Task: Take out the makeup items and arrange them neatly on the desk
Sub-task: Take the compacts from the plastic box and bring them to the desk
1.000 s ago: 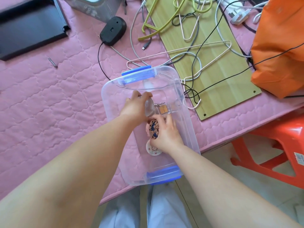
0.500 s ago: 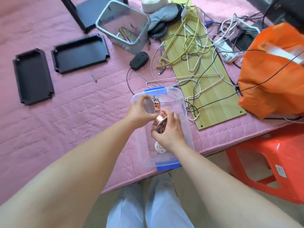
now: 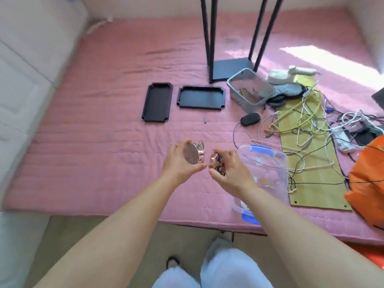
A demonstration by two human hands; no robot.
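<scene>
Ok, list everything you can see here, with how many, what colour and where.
silver compact: one, silver, held in left hand
patterned compact: one, rose gold and dark blue, held in right hand
storage bin: one, clear with blue handles, on quilt right of hands
quilt: one, pink, under everything
trays: two, black, lying flat at centre
screw: one, dark, below trays
mesh basket: one, silver, right of trays
mouse: one, black, below basket
board: one, yellowish wood, right
hangers and cables: several, yellow, white, black, over board
bag: one, orange, far right
left hand: one
right hand: one
</scene>
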